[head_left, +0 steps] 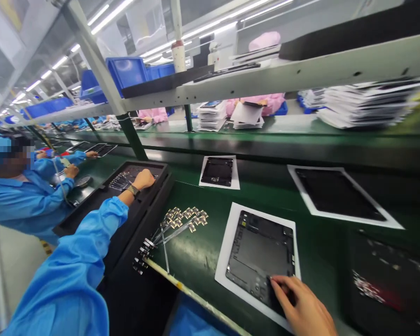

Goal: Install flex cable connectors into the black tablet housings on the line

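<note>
My left hand [144, 179] reaches into a black foam tray [101, 200] and is closed over its far end, near a row of small metallic parts [121, 181]; what its fingers hold is hidden. Low at the right, my right hand [299, 301] has thumb and forefinger pinched at the lower part of a black tablet housing [262, 252]. Anything between those fingertips is too small to name. The housing lies on a white sheet [224, 266]. Between the hands, a bunch of flex cables [185, 217] with gold ends lies on the green bench [196, 247].
Two more housings on white sheets lie farther back, one in the middle [217, 171] and one at the right [339, 193]. A dark tray [392, 280] with small parts is at the lower right. A co-worker in blue [17, 196] sits at the left. A shelf [210, 91] spans above.
</note>
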Motion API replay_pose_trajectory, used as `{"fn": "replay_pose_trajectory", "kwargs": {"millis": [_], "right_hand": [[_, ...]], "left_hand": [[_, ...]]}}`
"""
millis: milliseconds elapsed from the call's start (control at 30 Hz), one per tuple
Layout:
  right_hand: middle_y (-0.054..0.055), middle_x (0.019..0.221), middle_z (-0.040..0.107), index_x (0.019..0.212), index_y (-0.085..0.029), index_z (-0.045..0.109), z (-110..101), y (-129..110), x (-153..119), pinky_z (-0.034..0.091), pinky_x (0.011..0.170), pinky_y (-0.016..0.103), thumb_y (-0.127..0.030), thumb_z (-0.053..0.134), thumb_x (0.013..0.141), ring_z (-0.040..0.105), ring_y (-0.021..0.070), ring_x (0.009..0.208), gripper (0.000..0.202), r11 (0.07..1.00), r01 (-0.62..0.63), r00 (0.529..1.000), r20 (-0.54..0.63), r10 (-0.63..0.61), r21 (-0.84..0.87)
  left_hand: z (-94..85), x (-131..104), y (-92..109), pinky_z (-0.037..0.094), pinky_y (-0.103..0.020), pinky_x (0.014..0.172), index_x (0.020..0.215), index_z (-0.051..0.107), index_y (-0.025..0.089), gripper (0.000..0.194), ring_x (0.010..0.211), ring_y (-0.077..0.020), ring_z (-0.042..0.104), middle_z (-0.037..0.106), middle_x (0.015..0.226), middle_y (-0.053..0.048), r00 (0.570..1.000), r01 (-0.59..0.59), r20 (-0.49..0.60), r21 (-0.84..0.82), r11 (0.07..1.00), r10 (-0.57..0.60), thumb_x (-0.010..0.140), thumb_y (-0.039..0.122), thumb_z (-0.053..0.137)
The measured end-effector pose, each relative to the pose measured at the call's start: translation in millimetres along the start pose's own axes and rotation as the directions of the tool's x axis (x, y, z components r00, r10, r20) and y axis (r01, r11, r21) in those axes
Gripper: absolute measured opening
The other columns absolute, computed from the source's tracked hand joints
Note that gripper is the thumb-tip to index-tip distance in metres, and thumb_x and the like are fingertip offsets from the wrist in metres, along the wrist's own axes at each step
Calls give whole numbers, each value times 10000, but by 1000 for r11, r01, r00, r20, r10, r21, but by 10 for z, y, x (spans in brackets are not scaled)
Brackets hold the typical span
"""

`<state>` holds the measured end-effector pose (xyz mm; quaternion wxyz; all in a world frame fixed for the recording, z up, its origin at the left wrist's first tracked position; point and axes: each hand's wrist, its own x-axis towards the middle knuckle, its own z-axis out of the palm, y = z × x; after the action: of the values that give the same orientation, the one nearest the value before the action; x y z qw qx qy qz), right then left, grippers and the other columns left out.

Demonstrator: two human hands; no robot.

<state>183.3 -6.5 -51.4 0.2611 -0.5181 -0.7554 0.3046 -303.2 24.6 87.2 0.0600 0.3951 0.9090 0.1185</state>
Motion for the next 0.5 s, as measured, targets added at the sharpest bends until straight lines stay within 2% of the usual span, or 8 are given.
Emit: {"fn": "replay_pose_trajectory", "kwargs": {"millis": [100,267,400,500], "right_hand": [[98,825,741,758,-236,726,15,54,-49,566,683,348,-575,494,796,704,263,759,413,997,2,997,-73,4,82],[87,726,733,811,-206,771,12,198,-115,528,528,316,-686,601,718,641,223,563,518,953,-138,986,-53,158,270],[103,787,762,855,-193,761,4,115,-136,555,684,348,-615,691,702,710,274,747,454,876,-205,970,-32,243,437],[100,762,754,829,-187,742,5,23,-164,544,719,371,-551,695,736,702,272,755,378,844,-206,964,-44,261,494]], "left_hand": [[11,19,-20,517,-311,717,690,660,124,138,726,-181,670,687,693,-24,998,41,-39,-130,991,-46,767,211,735],[-73,-64,-9,490,-263,649,607,659,131,107,638,-173,639,664,572,-12,986,57,-130,-344,937,-108,582,70,742],[-131,-195,95,507,-254,664,651,689,105,53,612,-143,611,668,565,11,988,67,-99,-404,912,-117,619,63,690],[-144,-245,196,498,-236,644,689,703,89,96,596,-124,587,644,535,36,987,84,-94,-381,921,-129,661,43,624]]}}
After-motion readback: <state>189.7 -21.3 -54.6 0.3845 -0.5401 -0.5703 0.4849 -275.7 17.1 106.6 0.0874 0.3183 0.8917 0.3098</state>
